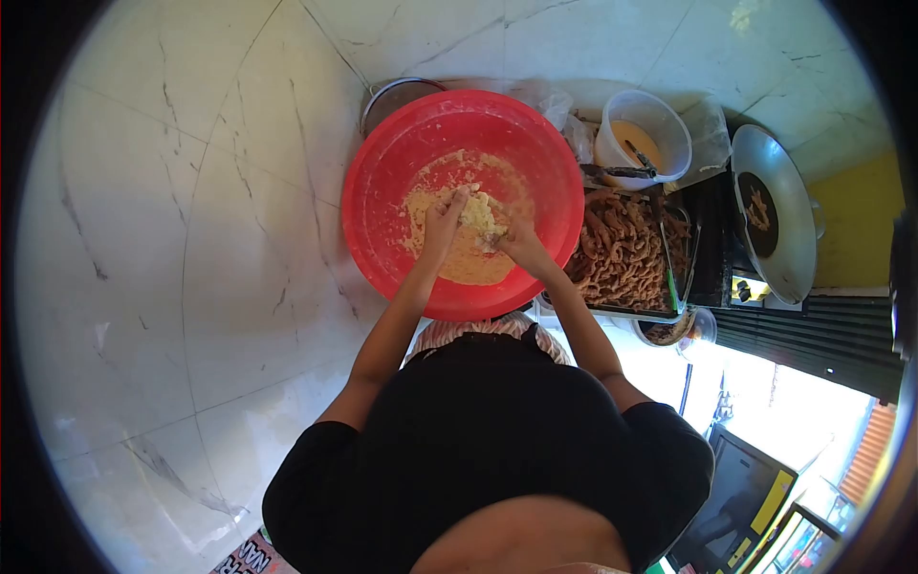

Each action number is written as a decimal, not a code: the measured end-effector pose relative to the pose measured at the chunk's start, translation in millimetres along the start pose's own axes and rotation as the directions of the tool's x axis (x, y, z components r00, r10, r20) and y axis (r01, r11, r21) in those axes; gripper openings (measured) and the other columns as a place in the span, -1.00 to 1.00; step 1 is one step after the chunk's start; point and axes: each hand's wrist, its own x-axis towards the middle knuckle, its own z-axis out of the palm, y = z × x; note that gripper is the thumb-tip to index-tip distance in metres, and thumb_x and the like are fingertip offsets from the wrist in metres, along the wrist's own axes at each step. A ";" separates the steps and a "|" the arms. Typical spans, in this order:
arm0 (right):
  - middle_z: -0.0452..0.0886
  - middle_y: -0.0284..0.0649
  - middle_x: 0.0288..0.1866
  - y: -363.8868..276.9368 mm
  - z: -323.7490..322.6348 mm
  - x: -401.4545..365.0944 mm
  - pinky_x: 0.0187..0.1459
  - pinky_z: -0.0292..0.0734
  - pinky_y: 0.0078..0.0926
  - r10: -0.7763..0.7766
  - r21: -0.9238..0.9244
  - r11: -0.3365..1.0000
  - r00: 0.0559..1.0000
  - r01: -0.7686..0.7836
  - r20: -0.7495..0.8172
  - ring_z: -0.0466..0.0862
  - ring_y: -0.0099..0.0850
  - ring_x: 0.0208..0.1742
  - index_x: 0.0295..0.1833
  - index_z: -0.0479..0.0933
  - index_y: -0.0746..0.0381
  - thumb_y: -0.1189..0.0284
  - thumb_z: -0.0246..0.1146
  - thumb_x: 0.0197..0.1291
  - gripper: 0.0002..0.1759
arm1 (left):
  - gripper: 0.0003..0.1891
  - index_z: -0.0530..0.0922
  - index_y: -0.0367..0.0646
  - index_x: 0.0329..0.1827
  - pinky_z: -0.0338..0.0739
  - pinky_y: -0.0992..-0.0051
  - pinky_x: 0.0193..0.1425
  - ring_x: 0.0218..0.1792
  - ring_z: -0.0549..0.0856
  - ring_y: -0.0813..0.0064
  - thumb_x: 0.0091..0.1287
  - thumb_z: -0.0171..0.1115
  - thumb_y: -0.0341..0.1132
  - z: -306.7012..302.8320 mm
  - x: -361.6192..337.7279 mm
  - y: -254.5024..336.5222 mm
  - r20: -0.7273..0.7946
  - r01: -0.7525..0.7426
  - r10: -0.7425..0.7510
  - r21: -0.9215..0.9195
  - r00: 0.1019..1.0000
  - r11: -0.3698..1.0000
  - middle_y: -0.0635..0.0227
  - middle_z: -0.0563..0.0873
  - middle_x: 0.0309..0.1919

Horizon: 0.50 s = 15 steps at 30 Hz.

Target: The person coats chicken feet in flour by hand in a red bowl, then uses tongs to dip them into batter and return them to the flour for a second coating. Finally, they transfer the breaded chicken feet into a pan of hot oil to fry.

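Observation:
Both of my hands are inside a large red basin, over pale yellow, crumbly flour. My left hand has its fingers bent at the left edge of a flour-coated clump. On the clump's right side, my right hand touches it with curled fingers. The clump lies between the two hands, and what it is made of cannot be made out under the coating.
Right of the basin, a tray holds many brown fried strips and tongs. Behind it stands a plastic tub of orange liquid. A wok with dark oil is farther right. A metal-rimmed bowl sits behind the basin.

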 end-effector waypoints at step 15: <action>0.22 -0.18 0.26 -10.8 31.2 15.2 0.14 0.32 -0.46 -0.060 0.105 0.992 0.992 0.071 -0.111 0.35 -0.42 0.19 0.36 -0.09 0.27 0.71 0.04 0.11 -0.28 | -0.54 0.44 -0.24 0.08 0.49 0.57 -0.14 -0.23 0.57 0.62 0.30 0.05 -0.05 -29.9 7.3 15.7 0.103 -0.006 0.034 -0.265 0.994 0.964 0.42 0.57 -0.20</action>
